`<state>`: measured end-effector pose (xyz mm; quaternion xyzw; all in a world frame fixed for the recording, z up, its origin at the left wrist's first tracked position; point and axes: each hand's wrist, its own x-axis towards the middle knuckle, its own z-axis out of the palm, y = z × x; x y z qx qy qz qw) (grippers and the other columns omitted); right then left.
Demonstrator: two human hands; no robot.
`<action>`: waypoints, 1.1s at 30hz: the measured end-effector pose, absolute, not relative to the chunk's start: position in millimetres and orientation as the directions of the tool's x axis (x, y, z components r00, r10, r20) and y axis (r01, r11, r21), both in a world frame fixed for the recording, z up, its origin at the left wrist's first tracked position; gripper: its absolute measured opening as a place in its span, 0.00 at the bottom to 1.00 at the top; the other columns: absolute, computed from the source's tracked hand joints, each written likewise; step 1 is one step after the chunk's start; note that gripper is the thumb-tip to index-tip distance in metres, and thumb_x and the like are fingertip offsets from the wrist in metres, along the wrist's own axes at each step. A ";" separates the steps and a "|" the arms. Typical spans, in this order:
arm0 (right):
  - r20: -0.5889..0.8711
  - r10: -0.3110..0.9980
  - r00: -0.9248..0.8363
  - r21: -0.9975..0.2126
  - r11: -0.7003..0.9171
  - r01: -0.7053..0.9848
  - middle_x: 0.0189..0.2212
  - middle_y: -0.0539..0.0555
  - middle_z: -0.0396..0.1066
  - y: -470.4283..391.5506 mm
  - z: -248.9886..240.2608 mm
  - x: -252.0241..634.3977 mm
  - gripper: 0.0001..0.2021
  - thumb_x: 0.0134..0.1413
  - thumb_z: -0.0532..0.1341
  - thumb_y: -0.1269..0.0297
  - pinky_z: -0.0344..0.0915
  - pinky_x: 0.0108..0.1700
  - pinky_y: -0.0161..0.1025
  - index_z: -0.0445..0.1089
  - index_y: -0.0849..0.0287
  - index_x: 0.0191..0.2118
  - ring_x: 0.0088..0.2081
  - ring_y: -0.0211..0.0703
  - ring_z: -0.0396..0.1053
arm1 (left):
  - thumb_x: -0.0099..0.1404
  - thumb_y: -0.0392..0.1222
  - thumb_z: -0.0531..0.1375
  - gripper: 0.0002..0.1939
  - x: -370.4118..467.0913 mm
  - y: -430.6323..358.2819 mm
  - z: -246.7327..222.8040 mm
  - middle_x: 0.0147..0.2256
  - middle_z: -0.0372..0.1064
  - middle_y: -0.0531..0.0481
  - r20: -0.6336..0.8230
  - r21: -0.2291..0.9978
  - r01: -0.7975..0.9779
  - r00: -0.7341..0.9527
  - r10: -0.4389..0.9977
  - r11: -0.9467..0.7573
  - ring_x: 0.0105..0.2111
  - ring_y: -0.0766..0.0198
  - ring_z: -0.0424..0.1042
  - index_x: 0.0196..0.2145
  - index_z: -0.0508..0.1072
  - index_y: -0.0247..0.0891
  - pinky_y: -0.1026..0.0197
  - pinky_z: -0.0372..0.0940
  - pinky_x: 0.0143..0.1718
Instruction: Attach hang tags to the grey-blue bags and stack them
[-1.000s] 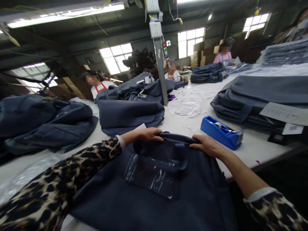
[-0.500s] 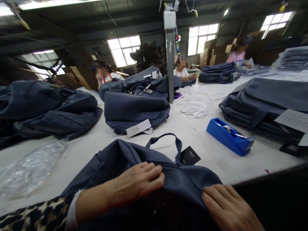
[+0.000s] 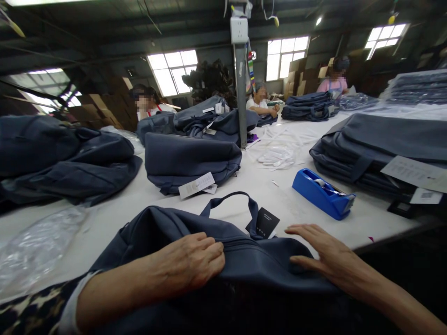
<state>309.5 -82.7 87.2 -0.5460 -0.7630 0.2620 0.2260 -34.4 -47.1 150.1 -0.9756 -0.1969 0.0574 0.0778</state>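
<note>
A dark blue bag [image 3: 258, 263] lies close in front of me, with a zipper along its top and a loop handle [image 3: 228, 197] standing up. A black hang tag [image 3: 266, 223] rests beside the handle. My left hand [image 3: 195, 260] is closed on the bag's top edge by the zipper, its fingertips folded over the fabric. At the bag's right end is my right hand [image 3: 323, 253], fingers stretched out and thumb apart, with nothing gripped. The lower part of the bag is in dark shadow.
A blue tape dispenser [image 3: 323, 193] stands on the white table [image 3: 272, 197] to the right. Stacked bags [image 3: 391, 144] lie behind it. Another tagged bag [image 3: 192, 160] sits ahead, near a metal post [image 3: 240, 93]. Clear plastic [image 3: 42, 246] lies left. Several people work farther back.
My right hand has let go of the bag's right end, risen and opened. My left hand keeps its hold. The whole view has shifted slightly.
</note>
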 end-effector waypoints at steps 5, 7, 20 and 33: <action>-0.108 0.883 -0.457 -0.762 0.222 0.608 0.31 0.48 0.73 -50.5 67.7 288.3 0.12 0.60 0.58 0.50 0.65 0.35 0.36 0.71 0.53 0.37 0.32 0.41 0.69 | 0.66 0.32 0.55 0.11 -32.5 -44.1 157.7 0.38 0.73 0.46 -0.122 -0.169 0.328 0.929 0.349 -0.930 0.34 0.61 0.71 0.44 0.70 0.41 0.59 0.60 0.36; -0.074 0.906 -0.417 -0.810 0.189 0.555 0.26 0.46 0.68 -48.8 63.9 289.0 0.15 0.61 0.56 0.50 0.61 0.32 0.34 0.67 0.55 0.31 0.29 0.38 0.64 | 0.66 0.31 0.55 0.10 -34.7 -46.8 166.6 0.36 0.73 0.49 -0.158 -0.120 0.352 0.916 0.368 -0.928 0.32 0.61 0.70 0.43 0.70 0.42 0.59 0.60 0.35; -0.132 0.957 -0.258 -0.809 0.046 0.586 0.34 0.53 0.75 -18.9 35.2 322.6 0.17 0.57 0.58 0.48 0.67 0.38 0.41 0.74 0.57 0.40 0.35 0.46 0.71 | 0.67 0.44 0.57 0.11 7.0 53.4 178.2 0.35 0.73 0.51 -0.663 0.491 0.642 0.714 0.225 -0.589 0.33 0.63 0.71 0.43 0.72 0.37 0.67 0.64 0.33; 0.045 0.913 -0.405 -0.498 0.372 0.783 0.32 0.51 0.74 -66.7 58.5 275.3 0.12 0.64 0.55 0.53 0.68 0.34 0.40 0.71 0.54 0.37 0.32 0.45 0.73 | 0.66 0.38 0.60 0.14 -18.4 47.8 127.1 0.50 0.67 0.43 -0.106 0.075 0.474 0.878 0.466 -0.877 0.49 0.54 0.67 0.49 0.66 0.41 0.58 0.62 0.48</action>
